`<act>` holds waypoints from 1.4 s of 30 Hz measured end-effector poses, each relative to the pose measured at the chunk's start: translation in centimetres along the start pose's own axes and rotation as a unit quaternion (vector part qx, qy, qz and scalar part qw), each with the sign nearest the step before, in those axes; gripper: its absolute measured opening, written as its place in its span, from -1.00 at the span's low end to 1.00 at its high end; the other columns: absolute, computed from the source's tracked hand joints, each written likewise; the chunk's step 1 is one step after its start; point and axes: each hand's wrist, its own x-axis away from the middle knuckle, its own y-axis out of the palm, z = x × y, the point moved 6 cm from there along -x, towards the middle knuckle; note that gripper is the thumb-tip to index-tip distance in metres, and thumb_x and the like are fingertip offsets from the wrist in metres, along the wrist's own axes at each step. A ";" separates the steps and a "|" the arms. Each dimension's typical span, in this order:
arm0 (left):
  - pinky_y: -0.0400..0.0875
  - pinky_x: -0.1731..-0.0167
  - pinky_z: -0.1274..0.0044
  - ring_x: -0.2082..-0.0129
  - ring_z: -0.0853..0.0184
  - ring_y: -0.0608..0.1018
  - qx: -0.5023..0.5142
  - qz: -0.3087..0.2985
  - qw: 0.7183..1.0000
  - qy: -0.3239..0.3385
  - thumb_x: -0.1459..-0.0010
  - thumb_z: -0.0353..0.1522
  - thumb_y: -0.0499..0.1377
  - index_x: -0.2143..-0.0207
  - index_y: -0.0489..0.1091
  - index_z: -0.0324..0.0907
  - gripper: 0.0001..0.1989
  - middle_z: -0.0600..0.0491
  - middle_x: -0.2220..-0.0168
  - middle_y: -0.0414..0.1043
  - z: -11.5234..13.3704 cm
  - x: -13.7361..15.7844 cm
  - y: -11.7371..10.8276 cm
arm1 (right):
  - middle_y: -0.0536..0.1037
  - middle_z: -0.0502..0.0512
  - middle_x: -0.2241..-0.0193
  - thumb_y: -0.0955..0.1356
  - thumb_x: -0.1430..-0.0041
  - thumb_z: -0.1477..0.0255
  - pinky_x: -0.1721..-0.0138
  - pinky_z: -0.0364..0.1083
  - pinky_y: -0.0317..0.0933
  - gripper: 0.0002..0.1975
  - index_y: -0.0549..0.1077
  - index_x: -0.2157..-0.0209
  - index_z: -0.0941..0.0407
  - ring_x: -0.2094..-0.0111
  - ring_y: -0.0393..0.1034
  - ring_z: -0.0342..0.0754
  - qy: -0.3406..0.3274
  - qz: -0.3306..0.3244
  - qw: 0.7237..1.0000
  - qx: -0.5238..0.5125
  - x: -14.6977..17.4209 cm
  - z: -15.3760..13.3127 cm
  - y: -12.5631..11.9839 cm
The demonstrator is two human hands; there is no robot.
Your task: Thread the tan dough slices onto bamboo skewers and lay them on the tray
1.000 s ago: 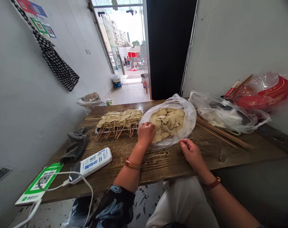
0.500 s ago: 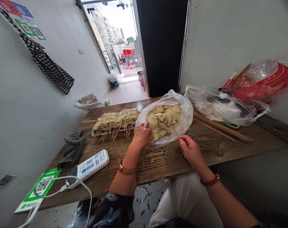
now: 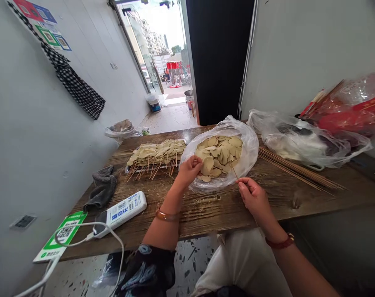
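Note:
My left hand (image 3: 189, 170) pinches a pale round slice (image 3: 208, 163) at the near edge of a clear plastic bag (image 3: 248, 153) filled with several such slices. My right hand (image 3: 253, 196) rests on the wooden table (image 3: 206, 206) just right of it, fingers closed on a thin bamboo skewer (image 3: 234, 173) whose tip points up toward the bag. Left of the bag, a metal tray (image 3: 134, 169) holds several skewered slices, sticks pointing toward me.
A bundle of loose skewers (image 3: 298, 170) lies right of the bag, beside more plastic bags (image 3: 301, 142) and a red package (image 3: 354, 113). A grey cloth (image 3: 101, 187), a power bank (image 3: 121, 213) with white cable and a green QR card (image 3: 61, 236) sit at the left.
My left hand has lifted a slice out of the pile in the bag. My right hand keeps the skewer in about the same place. The view shifted slightly.

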 end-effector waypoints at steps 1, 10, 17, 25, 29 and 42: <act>0.27 0.54 0.59 0.60 0.47 0.36 0.042 -0.002 0.999 -0.014 0.00 -0.23 0.22 0.33 0.29 -0.19 -0.74 0.19 0.57 0.29 -0.1 0.1 0.2 | 0.30 -0.10 0.68 0.29 -0.15 0.13 0.66 -0.20 -0.01 -0.64 0.46 0.27 0.15 0.69 0.09 -0.19 0.000 -0.002 1.000 0.004 0.0 0.0 0.0; 0.16 0.55 0.65 0.57 0.55 0.33 0.186 -0.022 0.981 -0.044 0.19 -0.31 0.40 0.06 0.38 -0.30 -0.41 0.17 0.53 0.37 0.1 0.5 0.9 | 0.37 -0.04 0.68 0.29 -0.16 0.13 0.64 -0.20 0.03 -0.58 0.54 0.17 0.17 0.66 0.17 -0.17 -0.020 -0.037 0.998 0.044 0.4 -0.8 0.1; 0.26 0.46 0.63 0.51 0.50 0.44 0.232 -0.035 0.970 -0.060 0.24 -0.33 0.43 0.24 0.45 -0.31 -0.54 0.06 0.45 0.49 -0.3 0.4 1.6 | 0.47 0.03 0.59 0.28 -0.20 0.19 0.55 -0.18 0.15 -0.63 0.57 0.19 0.16 0.55 0.32 -0.11 -0.024 -0.073 0.993 0.091 1.8 -1.1 0.4; 0.23 0.53 0.65 0.58 0.53 0.39 0.227 -0.006 0.973 -0.047 0.22 -0.32 0.40 0.36 0.41 -0.27 -0.64 0.13 0.53 0.42 -0.5 0.4 1.3 | 0.53 0.07 0.50 0.28 -0.21 0.21 0.52 -0.18 0.18 -0.65 0.57 0.19 0.15 0.53 0.34 -0.11 -0.010 -0.070 0.993 0.096 2.1 -1.1 0.3; 0.18 0.57 0.66 0.62 0.54 0.32 0.168 0.011 0.985 -0.037 0.13 -0.32 0.32 0.39 0.37 -0.24 -0.74 0.18 0.58 0.34 -0.4 0.3 1.0 | 0.42 -0.01 0.61 0.27 -0.23 0.18 0.64 -0.21 0.04 -0.60 0.53 0.10 0.17 0.64 0.18 -0.18 0.021 -0.077 0.994 0.072 2.2 -0.2 0.2; 0.19 0.50 0.63 0.50 0.46 0.36 -0.023 0.004 0.999 0.026 -0.01 -0.30 0.19 0.32 0.44 -0.24 -0.80 0.10 0.48 0.41 0.5 0.3 0.7 | 0.19 -0.14 0.68 0.32 -0.17 0.15 0.72 -0.24 -0.04 -0.62 0.51 0.15 0.16 0.68 0.03 -0.23 0.067 -0.011 0.997 -0.042 2.4 0.0 -0.6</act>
